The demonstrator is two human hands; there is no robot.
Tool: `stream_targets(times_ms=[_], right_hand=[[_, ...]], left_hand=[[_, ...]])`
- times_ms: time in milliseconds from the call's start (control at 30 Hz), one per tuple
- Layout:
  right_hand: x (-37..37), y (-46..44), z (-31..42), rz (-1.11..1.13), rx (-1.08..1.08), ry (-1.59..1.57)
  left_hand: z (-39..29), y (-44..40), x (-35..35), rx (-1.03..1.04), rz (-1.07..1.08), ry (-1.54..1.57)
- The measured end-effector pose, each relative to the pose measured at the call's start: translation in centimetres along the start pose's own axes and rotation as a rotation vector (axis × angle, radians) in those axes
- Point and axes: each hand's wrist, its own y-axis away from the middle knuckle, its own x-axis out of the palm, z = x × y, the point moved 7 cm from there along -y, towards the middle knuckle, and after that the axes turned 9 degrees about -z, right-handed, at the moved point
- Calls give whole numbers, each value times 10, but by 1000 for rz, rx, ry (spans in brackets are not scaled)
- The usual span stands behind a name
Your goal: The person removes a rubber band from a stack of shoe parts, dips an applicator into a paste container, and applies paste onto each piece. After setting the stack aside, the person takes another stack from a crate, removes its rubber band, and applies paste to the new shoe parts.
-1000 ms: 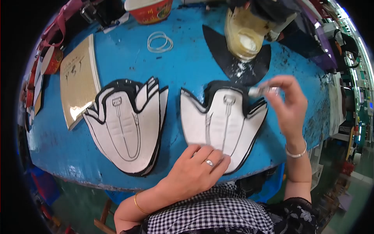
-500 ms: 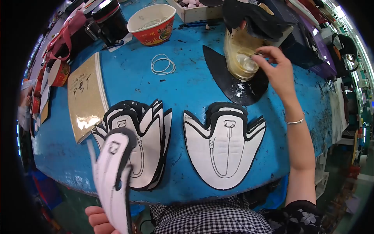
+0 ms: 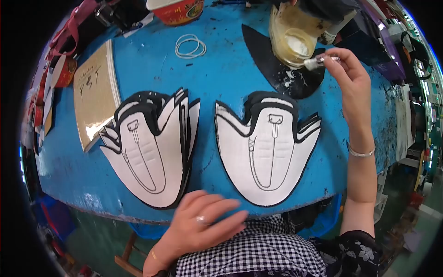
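Note:
In my right hand (image 3: 353, 76) is a small brush (image 3: 318, 63), pinched between thumb and fingers, with white paste on its tip. It is just right of the glue container (image 3: 295, 46), whose opening holds white paste. My left hand (image 3: 203, 219), slightly blurred, holds nothing; its fingers are apart at the table's front edge. It is nearest to the left stack of white shoe uppers (image 3: 145, 166) with black edging and stitched lines. A second stack of the same uppers (image 3: 270, 157) lies to the right.
Under the glue container lies a black curved sheet (image 3: 263, 60) with white spots. White elastic loops (image 3: 190, 47) lie mid-table. A gold notebook (image 3: 94, 92) is at left, a red paper bowl (image 3: 177, 11) at the back. Dark boxes (image 3: 369, 46) stand at back right.
The shoe upper my left hand carried now lies on the left stack, and that hand has let go and moved right. My right hand has drawn the brush out of the glue container.

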Motion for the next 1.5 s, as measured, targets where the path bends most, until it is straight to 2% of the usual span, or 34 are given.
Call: stream_targets(times_ms=[33, 67, 233, 300, 400, 500, 533, 633, 733, 833, 967, 1033, 1067, 1100, 1167, 1233, 1300, 1400, 1500], right_hand=[[2, 13, 3, 20, 44, -64], [8, 28, 11, 106, 2, -74], [26, 89, 24, 374, -33, 217], [33, 104, 30, 476, -197, 277], [45, 113, 28, 491, -313, 291], [45, 102, 28, 369, -387, 396], [45, 98, 31, 290, -483, 407], [46, 92, 32, 279, -511, 414], [48, 108, 42, 408, -548, 437], [46, 123, 44, 489, -438, 338], [5, 102, 14, 132, 39, 52], [-9, 92, -1, 20, 86, -164], [-13, 90, -10, -32, 115, -285], [-15, 90, -17, -79, 118, -303], [-12, 94, -27, -85, 136, -338], [-5, 98, -25, -32, 116, -322], [0, 100, -22, 9, 114, -316], [8, 106, -11, 78, 156, -284], [14, 115, -10, 149, 176, -175]], left_hand=[[-6, -4, 15, 55, 7, 13], [-7, -9, 28, 60, 7, 27], [-8, -19, 61, 58, 53, -34], [-8, -17, 64, 113, 49, -84], [-9, -17, 64, 151, 49, -122], [-9, -18, 64, 155, 54, -125], [-10, -19, 64, 154, 57, -123], [-12, -22, 62, 154, 66, -124], [-12, -22, 61, 194, 45, -130], [-12, -26, 61, 215, -11, -136], [-14, -37, 51, 199, -32, -123], [-18, -37, 36, 247, -6, -115], [-25, -34, 23, 312, -98, -117], [-30, -33, 7, 331, -200, -106], [-34, -25, -22, 311, -216, -158], [-28, -9, -53, 200, -217, -289], [-4, 19, -73, 71, -315, -424], [39, 14, -77, -234, -226, -628], [29, 9, -46, -225, -194, -233]])
